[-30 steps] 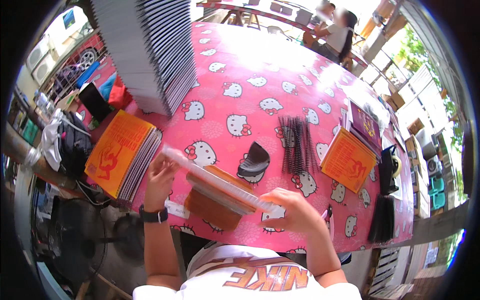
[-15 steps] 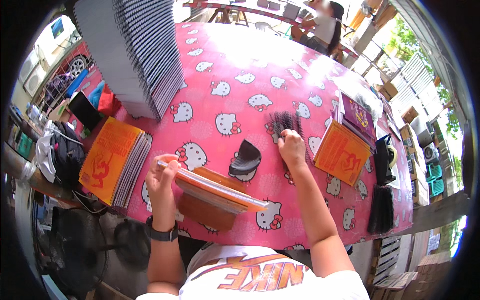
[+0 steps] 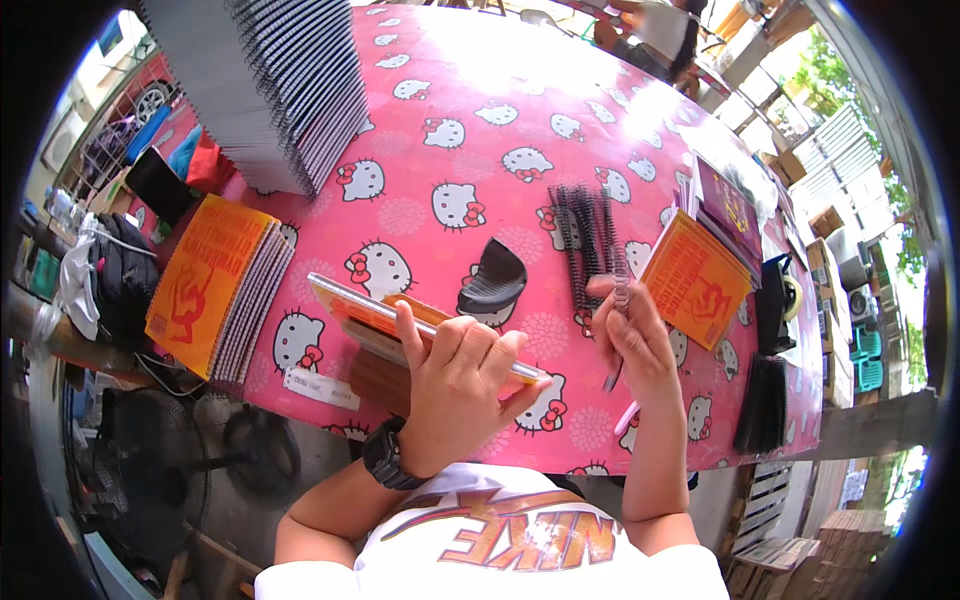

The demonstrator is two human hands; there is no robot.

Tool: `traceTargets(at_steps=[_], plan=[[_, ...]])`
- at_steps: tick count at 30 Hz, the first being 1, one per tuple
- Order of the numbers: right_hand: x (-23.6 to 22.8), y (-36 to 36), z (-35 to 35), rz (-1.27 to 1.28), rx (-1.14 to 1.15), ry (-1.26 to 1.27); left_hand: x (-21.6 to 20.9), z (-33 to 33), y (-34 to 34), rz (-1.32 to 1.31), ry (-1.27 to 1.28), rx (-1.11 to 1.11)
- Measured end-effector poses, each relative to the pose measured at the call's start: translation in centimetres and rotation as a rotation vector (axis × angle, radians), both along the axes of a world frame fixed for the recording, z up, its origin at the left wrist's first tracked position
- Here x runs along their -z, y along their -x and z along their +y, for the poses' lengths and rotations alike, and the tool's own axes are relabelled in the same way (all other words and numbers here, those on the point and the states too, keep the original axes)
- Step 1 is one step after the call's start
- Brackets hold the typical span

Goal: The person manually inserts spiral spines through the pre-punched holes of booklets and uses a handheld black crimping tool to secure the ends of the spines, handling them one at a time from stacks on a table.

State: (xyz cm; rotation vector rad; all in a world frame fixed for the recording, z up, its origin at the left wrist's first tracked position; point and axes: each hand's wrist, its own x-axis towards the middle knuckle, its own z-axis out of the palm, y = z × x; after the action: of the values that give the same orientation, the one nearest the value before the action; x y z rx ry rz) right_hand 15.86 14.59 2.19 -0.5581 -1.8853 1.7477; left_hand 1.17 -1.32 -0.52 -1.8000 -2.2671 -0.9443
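Note:
My left hand (image 3: 455,390), with a black watch on the wrist, grips an orange-covered booklet (image 3: 365,312) by its near long edge. The booklet stands tilted against a brown wooden stand (image 3: 385,378), partly hidden behind my hand. In my right hand (image 3: 645,345) is a dark spiral binding coil (image 3: 618,300), pinched between curled fingers and partly hidden by them. Just beyond that hand lies a pile of black spiral coils (image 3: 578,235). A black curved piece (image 3: 493,280) rests on the table between my hands.
Orange spiral-bound notebooks (image 3: 205,285) are stacked at left, near a tall stack of grey-white spiral-bound books (image 3: 270,90). To the right are more orange notebooks (image 3: 697,280), a purple book (image 3: 728,205), a tape dispenser (image 3: 778,305) and black coils (image 3: 763,405). A person (image 3: 655,40) sits beyond the table.
My left hand has shifted right along the booklet, from its left end to its near edge. My right hand has drawn back from the coil pile with a coil.

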Motion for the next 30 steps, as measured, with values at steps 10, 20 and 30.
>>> traceTargets(at_steps=[10,20,30], plan=[[0.0,-0.1,-3.9,-0.123,-0.12,-0.388,0.4,0.3,0.1,0.098,-0.169,-0.111],[0.1,1.0,-3.9,-0.063,-0.105,-0.545,0.8,0.4,0.2,0.085,-0.163,-0.05],[-0.2,1.5,-3.8,-0.031,-0.093,-0.676,1.0,0.5,0.2,0.107,-0.148,-0.051]])
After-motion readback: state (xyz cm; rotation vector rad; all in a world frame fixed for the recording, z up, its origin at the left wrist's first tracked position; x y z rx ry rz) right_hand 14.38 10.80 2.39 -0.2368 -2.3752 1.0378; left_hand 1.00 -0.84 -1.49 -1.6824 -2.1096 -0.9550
